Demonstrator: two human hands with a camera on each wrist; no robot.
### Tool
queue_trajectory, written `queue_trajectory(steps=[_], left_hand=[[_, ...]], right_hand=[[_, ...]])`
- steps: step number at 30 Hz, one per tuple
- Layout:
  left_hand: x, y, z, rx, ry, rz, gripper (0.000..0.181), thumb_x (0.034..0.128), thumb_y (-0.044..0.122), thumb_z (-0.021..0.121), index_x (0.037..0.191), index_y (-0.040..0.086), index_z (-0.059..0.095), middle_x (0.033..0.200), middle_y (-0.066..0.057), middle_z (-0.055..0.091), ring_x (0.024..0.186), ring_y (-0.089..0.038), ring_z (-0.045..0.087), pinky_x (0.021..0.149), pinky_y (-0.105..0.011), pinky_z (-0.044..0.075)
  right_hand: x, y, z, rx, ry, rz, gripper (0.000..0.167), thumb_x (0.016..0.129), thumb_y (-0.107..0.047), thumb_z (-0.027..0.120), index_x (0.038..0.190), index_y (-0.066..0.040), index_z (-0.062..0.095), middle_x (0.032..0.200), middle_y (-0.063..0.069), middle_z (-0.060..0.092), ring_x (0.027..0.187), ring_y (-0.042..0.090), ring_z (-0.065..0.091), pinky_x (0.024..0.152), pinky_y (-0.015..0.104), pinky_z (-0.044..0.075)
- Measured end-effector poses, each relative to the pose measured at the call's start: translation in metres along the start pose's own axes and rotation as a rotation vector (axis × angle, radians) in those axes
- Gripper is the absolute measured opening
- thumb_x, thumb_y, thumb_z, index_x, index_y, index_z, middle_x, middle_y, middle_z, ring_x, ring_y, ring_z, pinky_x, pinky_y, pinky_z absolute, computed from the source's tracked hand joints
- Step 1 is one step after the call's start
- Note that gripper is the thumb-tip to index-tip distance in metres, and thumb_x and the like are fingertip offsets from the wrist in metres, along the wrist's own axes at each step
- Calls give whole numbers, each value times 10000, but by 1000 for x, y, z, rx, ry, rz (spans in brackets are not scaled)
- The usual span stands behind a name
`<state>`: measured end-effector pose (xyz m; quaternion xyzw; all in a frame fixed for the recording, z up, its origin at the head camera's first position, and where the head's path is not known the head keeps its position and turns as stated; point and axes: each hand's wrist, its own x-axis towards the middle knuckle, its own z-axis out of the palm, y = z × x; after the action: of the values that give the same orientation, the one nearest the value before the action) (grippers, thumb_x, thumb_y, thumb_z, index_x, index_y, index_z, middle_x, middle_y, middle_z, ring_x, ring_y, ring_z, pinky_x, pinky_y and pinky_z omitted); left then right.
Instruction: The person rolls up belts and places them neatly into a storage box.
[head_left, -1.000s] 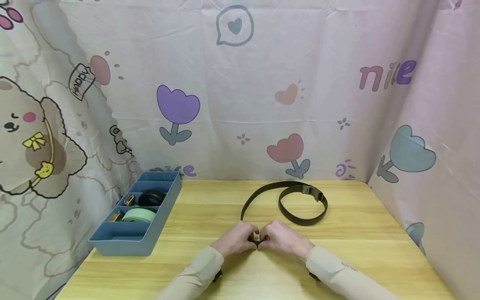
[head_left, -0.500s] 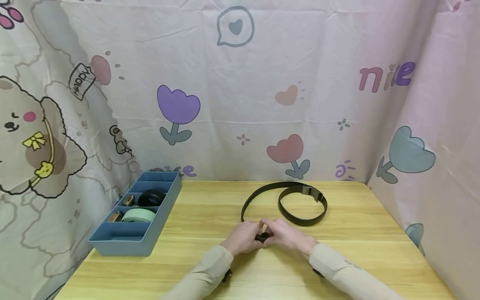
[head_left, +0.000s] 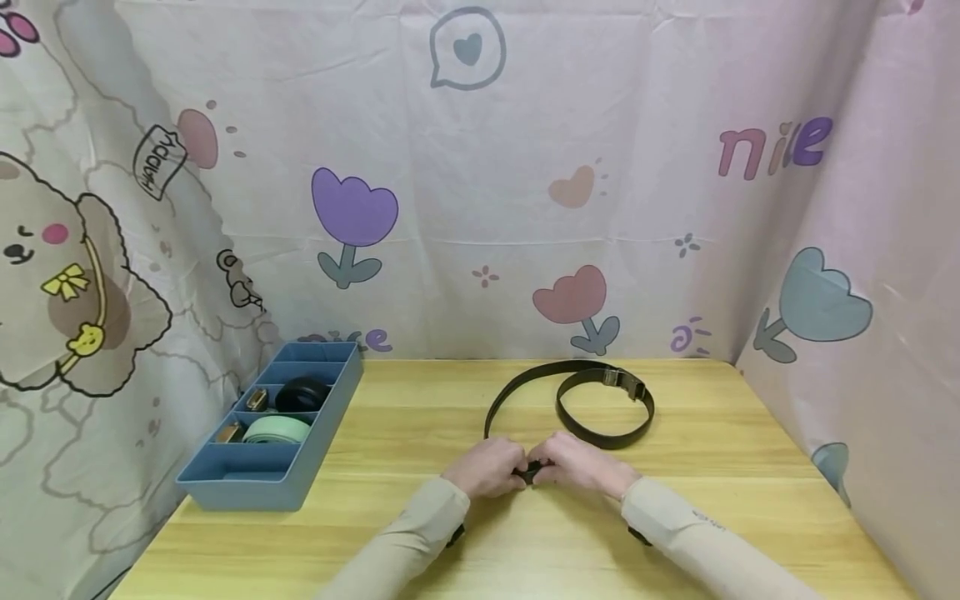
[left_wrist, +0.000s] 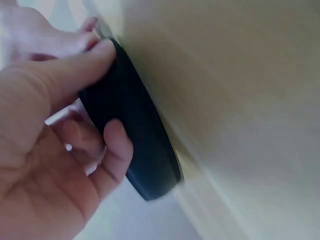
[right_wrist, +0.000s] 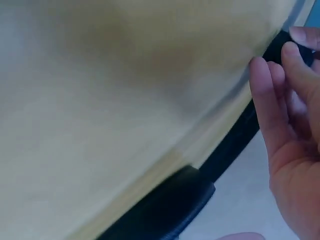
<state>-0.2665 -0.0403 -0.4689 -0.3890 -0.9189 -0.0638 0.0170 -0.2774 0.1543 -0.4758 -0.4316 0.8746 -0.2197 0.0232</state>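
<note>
A long black belt [head_left: 517, 383] lies on the table, its far part curved into a loop with a metal buckle [head_left: 622, 382]. My left hand [head_left: 486, 468] pinches the near part of the strap. In the left wrist view, thumb and fingertips of the left hand [left_wrist: 55, 125] grip the dark strap [left_wrist: 132, 125], which stands on edge. Close beside it, my right hand [head_left: 581, 464] pinches the same part from the right. The right wrist view shows the right hand [right_wrist: 295, 105] with thumb and fingers at the strap. The belt's tip is mostly hidden between the hands.
On the left of the wooden table [head_left: 420, 542] stands a blue divided tray [head_left: 318, 454]. One compartment holds a rolled black belt [head_left: 302, 395] with a gold-toned buckle [head_left: 258, 401], another a rolled pale green belt [head_left: 276, 430]. A printed curtain [head_left: 465, 183] surrounds the table.
Both hands have shifted a little to the right, staying together on the strap, and their fingers have changed position on it. The looped buckle end and the tray have stayed put.
</note>
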Motion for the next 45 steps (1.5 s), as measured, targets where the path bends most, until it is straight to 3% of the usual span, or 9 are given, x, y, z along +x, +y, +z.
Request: queue_trajectory(steps=[4, 8, 16, 24, 29, 33, 35, 40, 45], left_hand=[[2, 6, 1, 1, 43, -68, 263, 784, 194, 796, 596, 186, 612, 631, 111, 540, 600, -43, 441, 565, -193, 373], [4, 12, 1, 22, 86, -107, 372, 769, 158, 766, 517, 177, 492, 570, 89, 470, 549, -58, 407, 511, -209, 346], [4, 5, -1, -43, -21, -11, 315, 720, -63, 646, 567, 173, 504, 576, 82, 456, 571, -52, 401, 521, -165, 303], [1, -6, 0, -23, 18, 94, 240, 743, -66, 653, 661, 158, 624, 634, 100, 527, 582, -24, 414, 545, -134, 327], [2, -2, -2, -33, 18, 63, 226, 784, -35, 660, 695, 172, 665, 636, 109, 558, 591, -22, 449, 563, -140, 356], [3, 1, 0, -46, 19, 9, 215, 808, -7, 668, 693, 175, 666, 642, 104, 578, 597, -28, 456, 573, -150, 371], [3, 2, 1, -39, 27, -2, 222, 791, -13, 674, 681, 179, 650, 644, 102, 576, 602, -30, 459, 573, -153, 374], [5, 0, 4, -12, 80, 29, 233, 737, -24, 681, 625, 172, 624, 606, 96, 552, 587, -36, 452, 562, -152, 363], [7, -3, 5, -7, 129, 47, 196, 724, 10, 693, 621, 172, 654, 603, 99, 561, 640, -59, 458, 650, -183, 362]], right_hand=[[0, -4, 4, 21, 77, 112, 109, 811, -130, 778, 913, -136, 740, 775, -75, 694, 610, -40, 523, 561, 159, 468], [2, -9, 8, -51, 136, 133, 146, 797, -193, 797, 915, -122, 751, 807, -30, 728, 621, -35, 529, 582, 155, 474], [3, -15, 16, -136, 195, 116, 162, 819, -324, 774, 900, -183, 771, 781, -52, 739, 564, -71, 502, 526, 118, 438], [7, -17, 19, -69, 217, 121, 108, 801, -278, 793, 818, -178, 756, 716, -71, 707, 551, -65, 466, 512, 140, 427], [4, -13, 15, -106, 269, 180, 189, 739, -359, 811, 749, -191, 723, 639, -93, 667, 519, -71, 440, 493, 152, 419], [2, -12, 13, -122, 258, 216, 239, 746, -405, 793, 692, -191, 703, 549, -127, 581, 451, -61, 354, 428, 165, 361], [1, -12, 13, -90, 245, 200, 216, 765, -376, 785, 742, -168, 728, 593, -94, 640, 461, -65, 399, 438, 159, 385], [3, -10, 12, -74, 197, 133, 165, 812, -301, 764, 879, -150, 755, 778, -20, 740, 573, -58, 528, 539, 133, 459], [7, -7, 7, -97, 129, 103, 140, 843, -244, 759, 929, -135, 738, 801, -20, 729, 572, -53, 519, 550, 123, 458]])
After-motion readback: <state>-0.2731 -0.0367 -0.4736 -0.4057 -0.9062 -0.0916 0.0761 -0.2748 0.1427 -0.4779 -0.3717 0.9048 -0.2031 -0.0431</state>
